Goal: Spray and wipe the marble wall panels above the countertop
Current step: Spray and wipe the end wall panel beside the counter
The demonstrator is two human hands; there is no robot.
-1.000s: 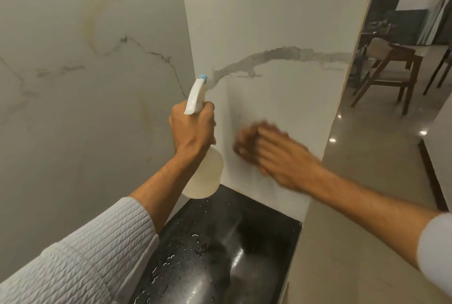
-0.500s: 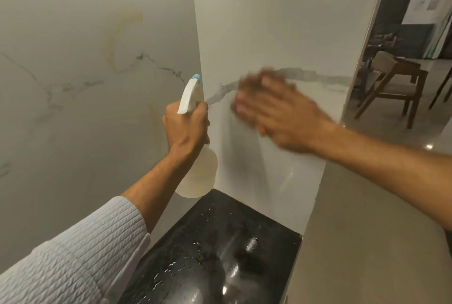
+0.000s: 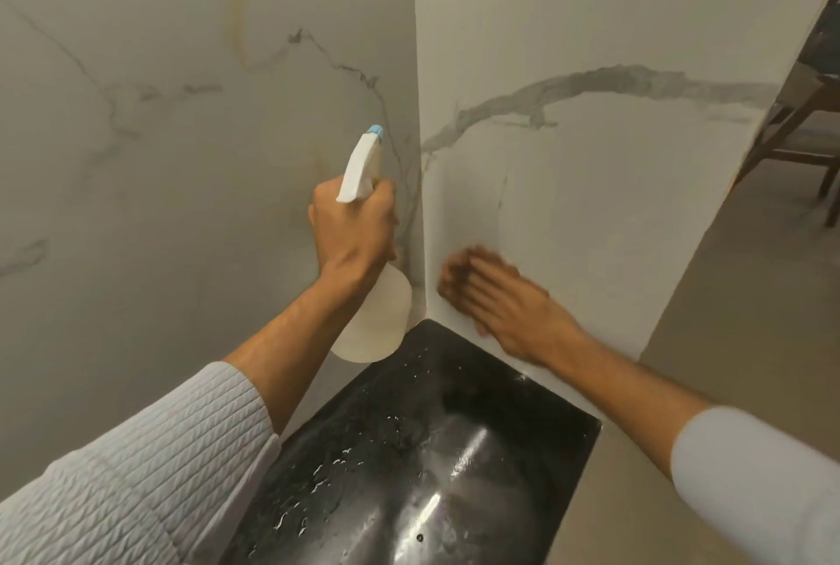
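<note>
Two white marble wall panels meet in a corner above a black countertop (image 3: 409, 451) that is wet with droplets. The left panel (image 3: 159, 155) has thin grey veins and a yellowish streak. The right panel (image 3: 591, 178) has one thick grey vein. My left hand (image 3: 352, 228) grips the neck of a white spray bottle (image 3: 377, 319) with a blue nozzle tip, held upright close to the corner. My right hand (image 3: 500, 305) lies flat and blurred against the bottom of the right panel, just above the countertop. Something darker shows at its fingertips; I cannot tell if it is a cloth.
The right panel ends at an outer edge (image 3: 709, 255) with beige floor (image 3: 750, 314) beyond it. A wooden chair (image 3: 800, 128) stands on that floor at the far right. The countertop's right front corner (image 3: 591, 423) sits below my right forearm.
My right hand swept up the right panel to the grey vein, then came back down to its bottom near the corner. The left hand and bottle stayed by the corner.
</note>
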